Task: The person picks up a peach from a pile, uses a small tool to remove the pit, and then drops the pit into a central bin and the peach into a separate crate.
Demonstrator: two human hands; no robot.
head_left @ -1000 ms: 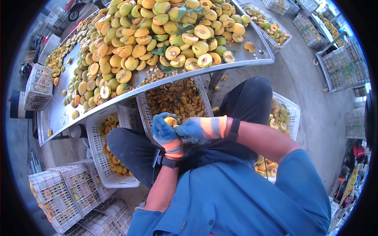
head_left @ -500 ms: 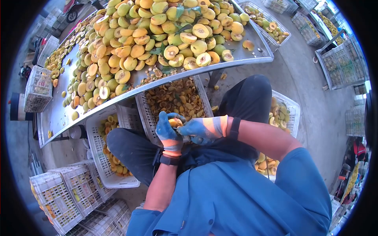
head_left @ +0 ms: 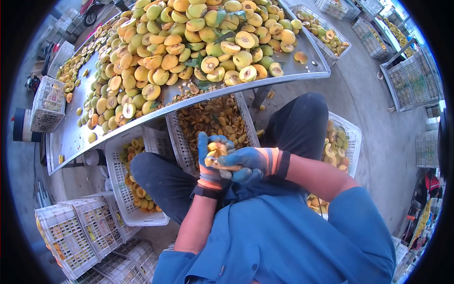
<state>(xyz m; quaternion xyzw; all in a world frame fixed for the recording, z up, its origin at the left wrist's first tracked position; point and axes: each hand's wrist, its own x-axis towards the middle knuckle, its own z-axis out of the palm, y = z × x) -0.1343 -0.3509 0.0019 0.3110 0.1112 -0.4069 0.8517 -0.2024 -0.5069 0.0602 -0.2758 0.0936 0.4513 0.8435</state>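
Both hands meet over my lap, in blue and orange gloves. My left hand is wrapped round a yellow-orange fruit piece, with a finger raised beside it. My right hand is closed round a tool with a brownish handle, whose tip is at the fruit; its exact shape is unclear. Just beyond the hands, a white crate holds scraped fruit pieces. Behind it, a metal table carries a big heap of halved yellow-green fruit.
A crate of fruit halves stands left of my left knee, another right of my right knee. Stacked white crates are at the lower left. More crates stand at the right. The table's metal edge runs above my knees.
My left hand has opened wider around the fruit, showing more of it. My right hand has turned, and the tool's handle now shows. The view has shifted slightly.
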